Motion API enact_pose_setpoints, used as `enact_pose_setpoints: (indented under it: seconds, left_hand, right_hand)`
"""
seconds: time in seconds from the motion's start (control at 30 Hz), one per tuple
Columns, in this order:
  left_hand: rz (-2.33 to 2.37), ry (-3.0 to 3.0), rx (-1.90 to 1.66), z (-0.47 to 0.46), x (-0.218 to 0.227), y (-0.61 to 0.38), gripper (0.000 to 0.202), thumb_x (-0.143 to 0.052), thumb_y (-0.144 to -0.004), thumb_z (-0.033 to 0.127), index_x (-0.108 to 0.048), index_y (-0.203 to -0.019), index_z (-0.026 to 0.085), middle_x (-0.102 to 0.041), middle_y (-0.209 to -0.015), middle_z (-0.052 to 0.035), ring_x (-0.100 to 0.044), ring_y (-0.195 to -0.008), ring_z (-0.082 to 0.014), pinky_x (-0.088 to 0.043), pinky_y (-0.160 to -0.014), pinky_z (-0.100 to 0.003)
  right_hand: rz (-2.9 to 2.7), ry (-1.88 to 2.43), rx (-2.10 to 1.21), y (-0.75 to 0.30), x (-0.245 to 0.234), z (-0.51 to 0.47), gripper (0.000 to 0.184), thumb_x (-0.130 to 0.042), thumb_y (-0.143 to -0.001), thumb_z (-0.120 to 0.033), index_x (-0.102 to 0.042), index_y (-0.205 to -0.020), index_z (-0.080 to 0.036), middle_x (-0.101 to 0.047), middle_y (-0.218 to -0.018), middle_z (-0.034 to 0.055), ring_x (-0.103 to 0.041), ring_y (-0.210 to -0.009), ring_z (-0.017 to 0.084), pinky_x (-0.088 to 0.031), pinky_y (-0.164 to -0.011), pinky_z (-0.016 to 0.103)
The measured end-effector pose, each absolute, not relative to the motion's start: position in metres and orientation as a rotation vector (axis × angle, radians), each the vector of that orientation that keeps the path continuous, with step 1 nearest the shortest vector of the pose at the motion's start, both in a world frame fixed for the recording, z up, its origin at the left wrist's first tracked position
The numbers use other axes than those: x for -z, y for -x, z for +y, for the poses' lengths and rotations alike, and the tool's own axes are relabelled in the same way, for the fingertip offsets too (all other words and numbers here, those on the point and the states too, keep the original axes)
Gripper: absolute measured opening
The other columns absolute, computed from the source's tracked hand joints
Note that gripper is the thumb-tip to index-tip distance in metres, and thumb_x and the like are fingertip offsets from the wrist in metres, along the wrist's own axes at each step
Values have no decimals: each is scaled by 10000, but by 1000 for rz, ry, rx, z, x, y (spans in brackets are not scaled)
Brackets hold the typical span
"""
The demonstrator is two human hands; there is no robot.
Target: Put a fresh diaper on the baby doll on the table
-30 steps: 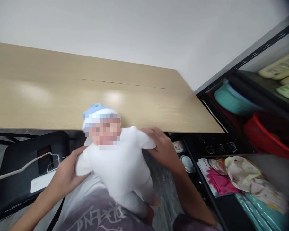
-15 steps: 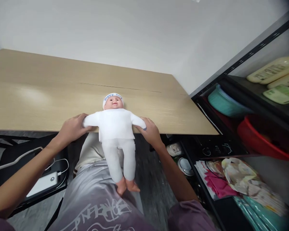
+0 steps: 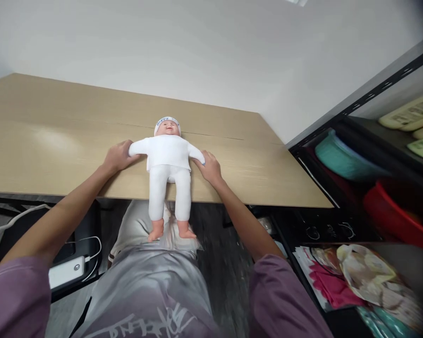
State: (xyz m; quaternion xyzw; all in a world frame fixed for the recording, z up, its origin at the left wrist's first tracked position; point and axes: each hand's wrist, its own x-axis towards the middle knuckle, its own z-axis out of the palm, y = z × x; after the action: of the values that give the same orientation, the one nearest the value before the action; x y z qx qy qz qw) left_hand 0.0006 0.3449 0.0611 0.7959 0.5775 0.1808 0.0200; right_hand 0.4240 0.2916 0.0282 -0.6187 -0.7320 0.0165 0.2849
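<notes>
A baby doll (image 3: 168,152) in a white top, white trousers and a white cap with blue lettering lies face up on the wooden table (image 3: 81,141). Its lower legs and bare feet stick out past the table's front edge. My left hand (image 3: 119,156) is closed round the end of the doll's arm on the left. Round the sleeve end on the right, my right hand (image 3: 209,166) grips the other arm. Both hands rest at the tabletop, and the doll's own hands are hidden in my grip.
At the right stands a black shelf rack with a teal basin (image 3: 347,157), a red basin (image 3: 398,216) and pale bottles (image 3: 412,112). Bags and pink cloth (image 3: 338,284) lie lower down. A white power bank (image 3: 66,272) with a cable sits on a black chair at the left.
Both hands have moved the doll forward, farther onto the table. Its hips and thighs, which hung past the edge before, now lie over the tabletop. The view has shifted slightly.
</notes>
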Motion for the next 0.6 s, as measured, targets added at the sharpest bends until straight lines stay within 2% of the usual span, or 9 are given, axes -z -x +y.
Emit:
enact_pose_setpoints:
  seconds: [0.17, 0.27, 0.47, 0.6]
  left_hand:
    - [1855, -2461, -571, 396, -61, -5, 726, -501, -981, 793, -674, -1323, 177, -785, -1337, -222, -733, -1140, -407, -485, -861, -418]
    - [1868, -2480, -616, 428, -58, -9, 722, -496, -989, 789, -673, -1341, 184, -786, -1346, -216, -730, -1151, -411, -487, -879, -429]
    - [1947, -2494, -671, 501, -53, -21, 741, -517, -982, 803, -679, -1321, 165, -777, -1306, -236, -718, -1148, -450, -476, -962, -489]
    - [1951, -2530, -702, 547, -51, -26, 734, -532, -984, 805, -671, -1315, 165, -775, -1300, -224, -697, -1174, -435, -450, -1040, -506]
  right_hand:
    - [-1960, 1639, -15, -426, -29, 346, 517, -489, -1177, -592, -681, -1460, -205, -784, -1371, 163, -692, -1262, 351, -581, -1056, 463]
    - [-1942, 1627, 33, -430, -26, 381, 540, -436, -1189, -600, -672, -1479, -210, -766, -1417, 168, -678, -1287, 349, -574, -1082, 474]
    - [-1925, 1582, 110, -443, -16, 462, 590, -410, -1181, -641, -671, -1495, -216, -760, -1425, 171, -667, -1302, 366, -558, -1138, 524]
    - [-1929, 1556, 153, -450, -9, 511, 636, -393, -1175, -682, -667, -1503, -211, -757, -1429, 174, -668, -1294, 376, -555, -1135, 540]
